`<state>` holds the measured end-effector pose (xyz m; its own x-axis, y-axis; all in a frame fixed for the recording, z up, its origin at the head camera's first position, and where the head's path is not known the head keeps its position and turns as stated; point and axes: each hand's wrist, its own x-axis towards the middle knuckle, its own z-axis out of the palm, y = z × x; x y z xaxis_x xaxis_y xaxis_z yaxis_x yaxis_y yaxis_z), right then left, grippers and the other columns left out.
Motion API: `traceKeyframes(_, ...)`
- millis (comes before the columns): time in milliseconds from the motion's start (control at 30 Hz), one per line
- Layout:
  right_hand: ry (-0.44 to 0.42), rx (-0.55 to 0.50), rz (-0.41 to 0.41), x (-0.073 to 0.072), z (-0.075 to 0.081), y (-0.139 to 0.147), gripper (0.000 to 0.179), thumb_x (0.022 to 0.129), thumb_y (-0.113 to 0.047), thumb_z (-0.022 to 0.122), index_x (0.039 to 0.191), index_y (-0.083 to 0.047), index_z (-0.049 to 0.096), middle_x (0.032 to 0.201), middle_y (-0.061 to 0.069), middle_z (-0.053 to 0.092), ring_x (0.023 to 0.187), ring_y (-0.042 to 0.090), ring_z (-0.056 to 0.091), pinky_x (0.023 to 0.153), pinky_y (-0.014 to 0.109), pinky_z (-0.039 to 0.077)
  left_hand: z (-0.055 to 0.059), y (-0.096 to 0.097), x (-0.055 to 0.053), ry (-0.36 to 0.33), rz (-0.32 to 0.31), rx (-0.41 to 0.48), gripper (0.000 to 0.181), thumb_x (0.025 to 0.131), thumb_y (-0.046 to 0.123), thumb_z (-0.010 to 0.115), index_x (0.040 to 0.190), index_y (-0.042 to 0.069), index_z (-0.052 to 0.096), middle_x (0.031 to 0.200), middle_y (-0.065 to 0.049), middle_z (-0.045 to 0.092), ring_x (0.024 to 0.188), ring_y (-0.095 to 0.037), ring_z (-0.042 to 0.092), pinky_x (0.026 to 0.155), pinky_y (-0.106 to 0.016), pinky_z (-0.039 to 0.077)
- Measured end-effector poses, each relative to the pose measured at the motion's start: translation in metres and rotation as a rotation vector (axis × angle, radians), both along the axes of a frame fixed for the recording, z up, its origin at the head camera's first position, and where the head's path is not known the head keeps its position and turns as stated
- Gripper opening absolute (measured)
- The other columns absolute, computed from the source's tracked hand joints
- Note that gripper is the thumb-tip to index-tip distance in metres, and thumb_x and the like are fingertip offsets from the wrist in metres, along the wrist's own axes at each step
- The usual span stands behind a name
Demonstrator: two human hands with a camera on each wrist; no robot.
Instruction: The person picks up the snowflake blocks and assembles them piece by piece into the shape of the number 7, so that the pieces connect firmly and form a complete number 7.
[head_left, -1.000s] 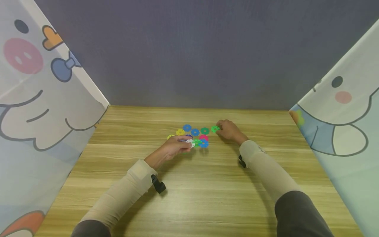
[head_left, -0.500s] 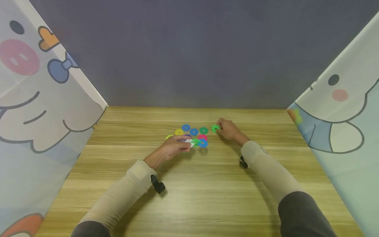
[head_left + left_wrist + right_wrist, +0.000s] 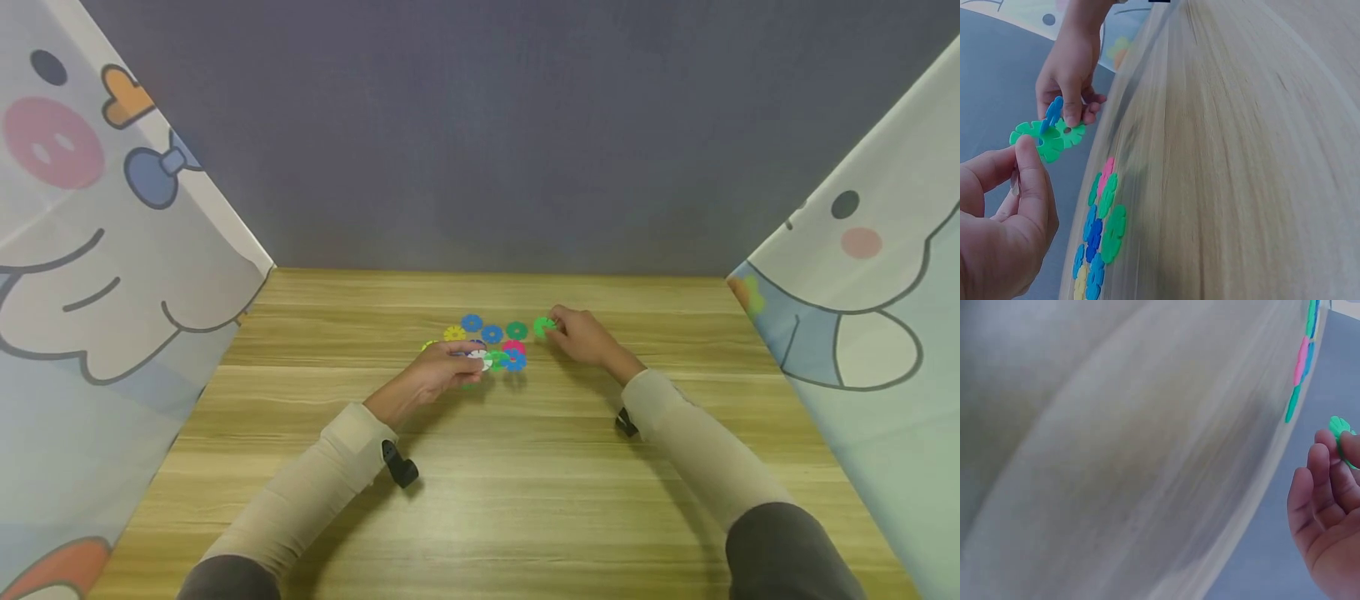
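My left hand (image 3: 431, 373) pinches a white notched plastic disc (image 3: 479, 362) between thumb and fingers. Joined in a short chain to it are a green snowflake disc (image 3: 1041, 141) and a blue snowflake disc (image 3: 1053, 114), held above the tabletop. To the right, a bright green snowflake disc (image 3: 543, 326) is pinched by the thumb and fingertips of my right hand (image 3: 588, 337). The right wrist view catches that green disc (image 3: 1342, 434) at its edge, partly hidden by fingers. In the head view the two hands' discs are apart.
Loose discs lie flat behind and under the left hand, among them a yellow disc (image 3: 454, 334), a dark green disc (image 3: 517, 331) and a pink disc (image 3: 1106, 172). A grey wall (image 3: 495, 150) rises behind the wooden table (image 3: 510, 500), with printed panels on both sides.
My right wrist and forearm have shifted slightly right and toward me, and the thumb now covers part of the green disc. The left hand keeps its hold, almost still.
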<state>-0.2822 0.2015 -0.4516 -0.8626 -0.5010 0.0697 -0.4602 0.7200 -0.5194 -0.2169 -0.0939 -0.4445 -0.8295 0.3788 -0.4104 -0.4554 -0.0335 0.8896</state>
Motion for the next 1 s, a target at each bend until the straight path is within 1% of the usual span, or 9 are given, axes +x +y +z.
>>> traceKeyframes(133,0.049,-0.012,0.030,0.006,0.003,-0.003,0.020,0.101,-0.015,0.062,0.118,-0.003,0.063,0.061,-0.004,0.050,0.050,0.007,0.033,0.053,0.024,0.035,0.002,0.000,0.001,0.007,-0.001,-0.005,0.053,0.096,-0.004,0.063,0.147,-0.003,0.049,0.104,-0.009,0.060,0.081,-0.012,0.068,0.078,-0.016,0.061)
traceKeyframes(233,0.092,-0.015,0.051,0.012,0.005,-0.005,0.021,0.100,-0.015,0.064,0.118,-0.004,0.065,0.060,-0.006,0.047,0.050,0.006,0.031,0.053,0.023,0.033,0.003,-0.001,0.001,0.013,-0.006,-0.011,0.052,0.097,-0.003,0.063,0.147,-0.002,0.049,0.103,-0.008,0.060,0.083,-0.012,0.068,0.078,-0.016,0.061)
traceKeyframes(367,0.095,-0.008,0.078,0.020,0.009,-0.006,0.022,0.100,-0.015,0.064,0.118,-0.003,0.064,0.058,-0.007,0.045,0.049,0.005,0.030,0.052,0.021,0.032,0.004,-0.001,0.002,0.010,-0.005,-0.012,0.052,0.097,-0.002,0.064,0.147,-0.002,0.050,0.101,-0.007,0.061,0.083,-0.013,0.068,0.077,-0.016,0.061)
traceKeyframes(433,0.088,-0.007,0.087,0.024,0.010,-0.006,0.022,0.100,-0.015,0.064,0.118,-0.002,0.064,0.058,-0.007,0.048,0.049,0.004,0.031,0.052,0.020,0.034,0.004,-0.001,0.002,0.007,-0.001,-0.013,0.052,0.097,-0.002,0.064,0.147,-0.001,0.050,0.100,-0.007,0.062,0.083,-0.013,0.068,0.077,-0.017,0.061)
traceKeyframes(500,0.078,-0.013,0.097,0.029,0.011,-0.006,0.023,0.100,-0.014,0.064,0.118,-0.002,0.064,0.060,-0.003,0.055,0.048,0.004,0.032,0.052,0.021,0.036,0.004,-0.002,0.002,0.005,0.003,-0.017,0.052,0.097,-0.002,0.065,0.147,-0.001,0.051,0.099,-0.007,0.062,0.084,-0.013,0.069,0.077,-0.017,0.061)
traceKeyframes(633,0.050,-0.022,0.110,0.036,0.012,-0.006,0.021,0.100,-0.014,0.064,0.118,-0.003,0.065,0.071,0.005,0.069,0.050,0.004,0.037,0.053,0.022,0.041,0.003,-0.002,0.001,0.007,0.006,-0.020,0.052,0.096,-0.002,0.065,0.146,-0.001,0.051,0.099,-0.007,0.062,0.086,-0.014,0.069,0.077,-0.017,0.061)
traceKeyframes(767,0.037,-0.027,0.116,0.042,0.012,-0.006,0.016,0.100,-0.016,0.064,0.114,-0.008,0.067,0.078,0.005,0.073,0.056,0.005,0.048,0.056,0.023,0.046,0.002,-0.001,0.002,0.012,0.013,-0.015,0.052,0.097,-0.002,0.064,0.146,-0.002,0.050,0.100,-0.007,0.062,0.086,-0.014,0.069,0.077,-0.017,0.062)
traceKeyframes(900,0.045,-0.048,0.138,0.046,0.012,-0.007,0.012,0.099,-0.014,0.065,0.110,-0.010,0.068,0.086,0.003,0.076,0.071,0.006,0.065,0.063,0.024,0.054,0.002,-0.001,0.002,0.012,0.029,-0.011,0.050,0.097,-0.002,0.064,0.146,-0.003,0.051,0.100,-0.008,0.063,0.085,-0.014,0.070,0.077,-0.018,0.062)
traceKeyframes(1000,0.034,-0.059,0.149,0.047,0.012,-0.008,0.013,0.099,-0.013,0.065,0.111,-0.010,0.069,0.087,0.004,0.077,0.069,0.006,0.064,0.062,0.024,0.054,0.002,0.000,0.002,0.004,0.041,-0.008,0.049,0.097,-0.002,0.065,0.144,-0.002,0.053,0.100,-0.008,0.063,0.085,-0.015,0.069,0.077,-0.018,0.062)
